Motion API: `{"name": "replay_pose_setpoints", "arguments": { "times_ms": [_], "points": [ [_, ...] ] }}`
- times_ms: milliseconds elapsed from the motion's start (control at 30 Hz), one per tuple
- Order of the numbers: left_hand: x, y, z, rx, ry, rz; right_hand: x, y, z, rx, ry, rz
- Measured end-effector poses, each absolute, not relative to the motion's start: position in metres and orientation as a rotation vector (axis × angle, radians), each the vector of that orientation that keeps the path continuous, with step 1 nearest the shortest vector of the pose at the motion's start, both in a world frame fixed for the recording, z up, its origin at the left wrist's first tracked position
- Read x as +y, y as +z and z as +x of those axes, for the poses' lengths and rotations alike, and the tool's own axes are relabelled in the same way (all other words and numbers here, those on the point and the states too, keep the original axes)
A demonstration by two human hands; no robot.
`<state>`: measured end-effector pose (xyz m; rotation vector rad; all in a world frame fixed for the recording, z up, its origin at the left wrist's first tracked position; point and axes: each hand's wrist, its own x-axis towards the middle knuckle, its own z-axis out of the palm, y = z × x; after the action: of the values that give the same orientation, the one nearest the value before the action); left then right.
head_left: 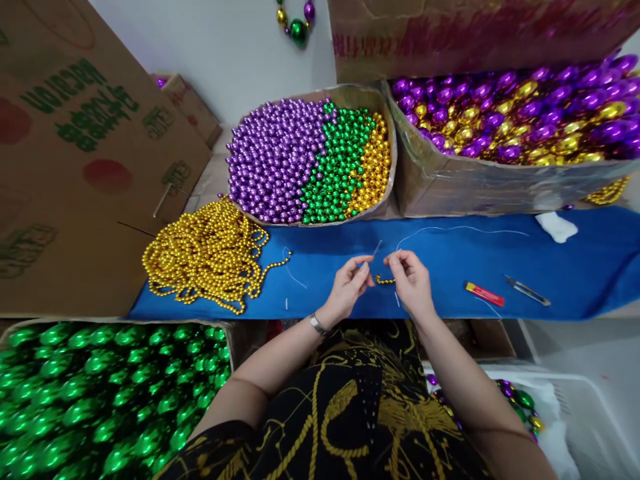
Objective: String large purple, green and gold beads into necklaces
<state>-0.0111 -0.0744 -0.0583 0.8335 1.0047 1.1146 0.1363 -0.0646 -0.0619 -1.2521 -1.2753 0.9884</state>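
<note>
My left hand (349,287) pinches a thin needle (377,249) that points up and away over the blue cloth (550,260). My right hand (411,279) is closed in a pinch on a white thread (465,229) that loops off to the right. A short run of small gold beads (384,281) hangs between the two hands on the thread. Both hands hover just above the cloth near its front edge.
A heap of gold bead strands (207,253) lies to the left. Behind stands a box of purple, green and gold beads (310,160) and a box of larger purple and gold beads (525,113). A red lighter (484,294) and a cutter (527,291) lie right. Big green beads (100,393) fill a box at lower left.
</note>
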Motion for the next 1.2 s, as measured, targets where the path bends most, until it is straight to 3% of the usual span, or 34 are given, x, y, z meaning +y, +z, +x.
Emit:
{"name": "replay_pose_setpoints", "arguments": {
  "times_ms": [367, 1200],
  "points": [
    [-0.075, -0.073, -0.048, 1.098, 1.066, 1.124, -0.067, -0.031, 0.136, -1.910, 0.786, -1.300],
    [-0.079, -0.086, -0.059, 1.154, 1.040, 1.564, -0.062, -0.036, 0.142, -1.954, 0.888, -1.300]
  ]
}}
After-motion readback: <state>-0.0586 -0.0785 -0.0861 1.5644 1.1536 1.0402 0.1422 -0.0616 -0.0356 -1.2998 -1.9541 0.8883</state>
